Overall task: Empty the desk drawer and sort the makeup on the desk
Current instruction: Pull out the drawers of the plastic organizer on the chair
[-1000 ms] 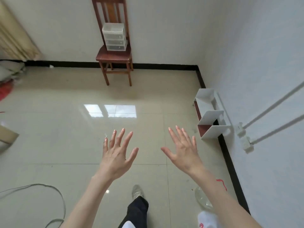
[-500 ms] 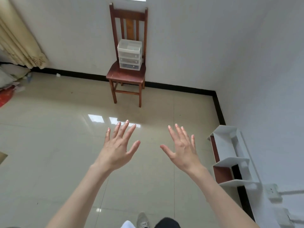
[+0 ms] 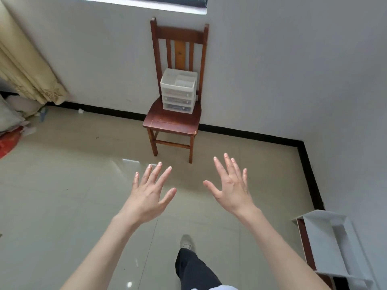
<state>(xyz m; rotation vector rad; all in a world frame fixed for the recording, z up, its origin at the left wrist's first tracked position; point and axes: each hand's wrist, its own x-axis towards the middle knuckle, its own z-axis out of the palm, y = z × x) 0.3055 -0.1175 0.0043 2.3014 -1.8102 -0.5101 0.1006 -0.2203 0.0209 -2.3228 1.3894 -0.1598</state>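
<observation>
A small clear plastic drawer unit (image 3: 178,91) with an open top tray and stacked drawers stands on the seat of a brown wooden chair (image 3: 172,120) against the far wall. Dark items show faintly through the drawer fronts. My left hand (image 3: 149,193) and my right hand (image 3: 231,185) are stretched out in front of me, backs up, fingers spread, holding nothing. Both are well short of the chair, over the tiled floor.
A white shelf unit (image 3: 330,241) lies on the floor by the right wall. Beige curtains (image 3: 27,70) hang at the left above a pile of bags (image 3: 10,126). My leg and shoe (image 3: 186,243) step forward below.
The view has swung up and closer to the chair, which now looks larger and nearer the centre. Both hands stay spread and empty. The white shelf unit has slid to the lower right.
</observation>
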